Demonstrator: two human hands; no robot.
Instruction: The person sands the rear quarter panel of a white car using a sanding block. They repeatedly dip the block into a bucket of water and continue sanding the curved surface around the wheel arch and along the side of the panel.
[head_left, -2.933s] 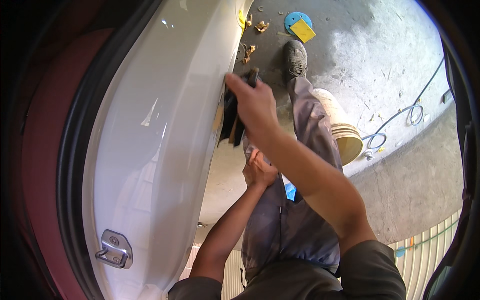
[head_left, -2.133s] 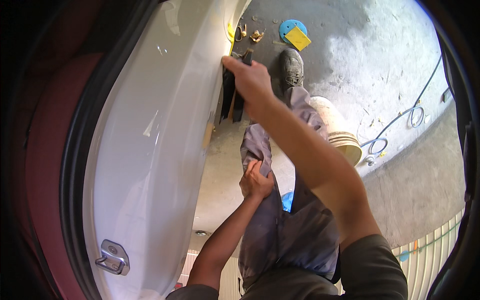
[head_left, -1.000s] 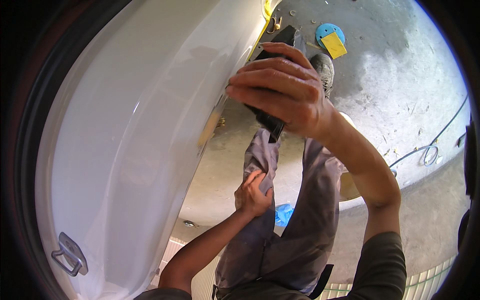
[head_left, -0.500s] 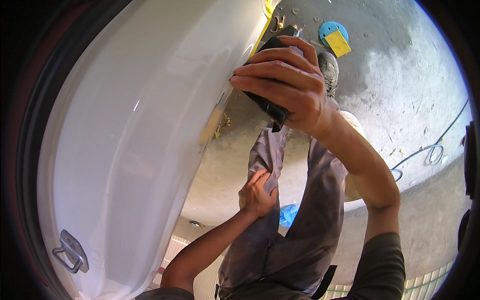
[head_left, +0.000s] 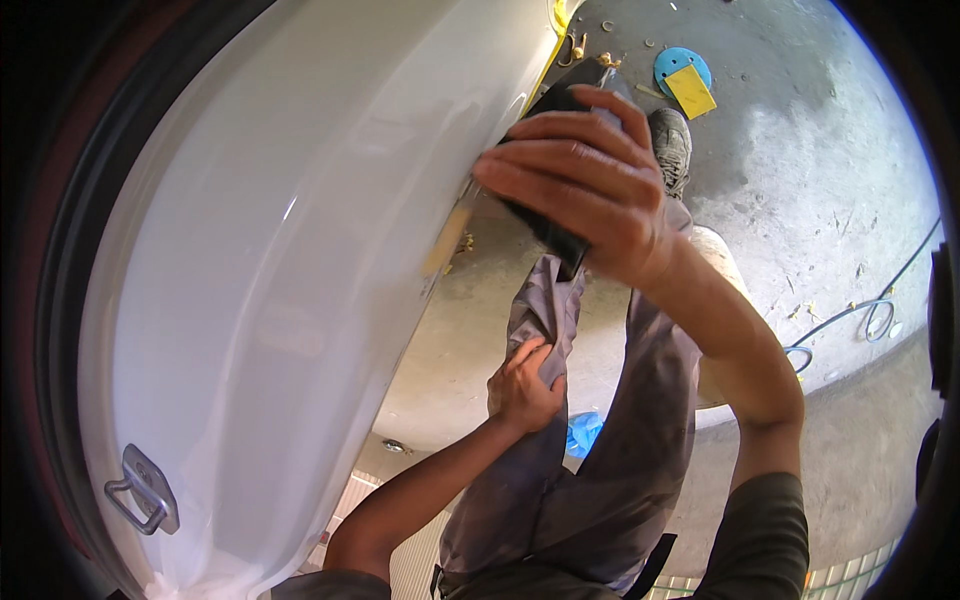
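My right hand [head_left: 595,180] is closed around a flat black block [head_left: 545,225], its fingers laid across the back of it. The block is held up against the lower edge of a white, glossy car body panel [head_left: 270,260], near a small tan patch [head_left: 445,240] on that edge. The face of the block toward the panel is hidden. Lower down, my left hand [head_left: 523,385] rests over the knee of my grey trousers [head_left: 620,430], thumb apart from the fingers, with nothing in it.
On the concrete floor [head_left: 780,170] ahead lie a blue disc with holes [head_left: 672,62] and a yellow rectangular sheet [head_left: 697,98] overlapping it. A dark hose [head_left: 835,318] curls at the right. Blue crumpled material [head_left: 583,435] lies between my legs. A metal striker loop [head_left: 135,500] juts from the panel.
The whole view has shifted slightly, so things sit farther right. My right hand and the black block have moved a little toward me along the panel edge. My left hand stays on the knee.
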